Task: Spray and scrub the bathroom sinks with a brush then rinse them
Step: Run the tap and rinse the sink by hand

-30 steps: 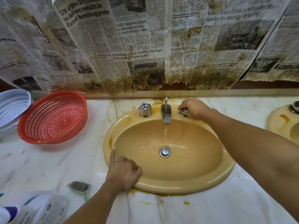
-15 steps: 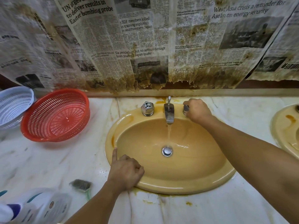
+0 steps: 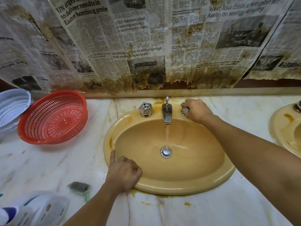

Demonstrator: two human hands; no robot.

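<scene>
A yellow oval sink (image 3: 187, 181) is set in a stained marble counter (image 3: 48, 163). Water runs from its chrome faucet (image 3: 167, 114) down to the drain (image 3: 166, 152). My right hand (image 3: 196, 110) grips the right tap knob (image 3: 185, 110). My left hand (image 3: 124, 172) rests on the sink's front-left rim, fingers curled, index finger pointing along the rim. The left tap knob (image 3: 145, 109) is free. A scrub brush (image 3: 79, 187) with a green handle lies on the counter left of my left arm. A white spray bottle (image 3: 37, 209) lies blurred at the lower left.
A red perforated basket (image 3: 53, 118) and a white one (image 3: 12, 106) sit at the left of the counter. A second yellow sink (image 3: 286, 128) shows at the right edge. Stained, torn newspaper (image 3: 146, 46) covers the wall behind.
Both hands stay where they were, the right on the knob and the left on the rim. The water stream looks a little stronger. The view has shifted slightly.
</scene>
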